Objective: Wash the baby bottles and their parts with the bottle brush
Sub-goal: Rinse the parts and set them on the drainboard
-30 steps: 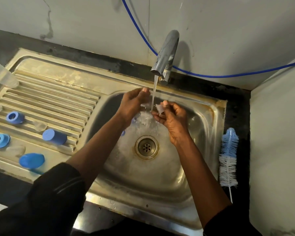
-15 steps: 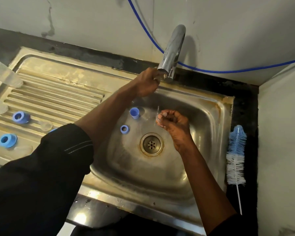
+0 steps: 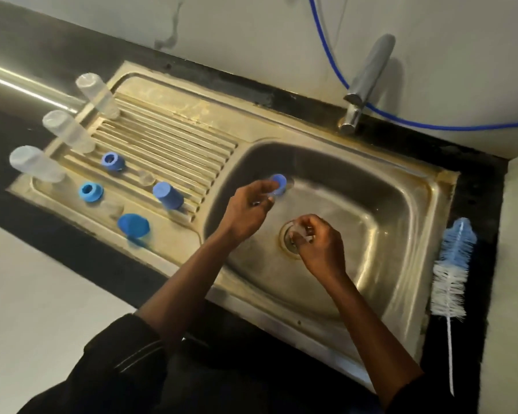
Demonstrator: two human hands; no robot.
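Three bottles (image 3: pixel 69 131) stood upturned at the drainboard's nine-o'clock edge, with the brush (image 3: pixel 453 264) lying at the sink's (image 3: pixel 401 210) three o'clock. Left hand (image 3: pixel 245 210) pinched a clear part beside a blue cap (image 3: pixel 278 182); right hand (image 3: pixel 320 246) clamped a clear teat (image 3: pixel 299 233) over the drain.

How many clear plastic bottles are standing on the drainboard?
3, upside down along the drainboard's left edge: one at the far corner, one in the middle, one nearest. None appear hidden.
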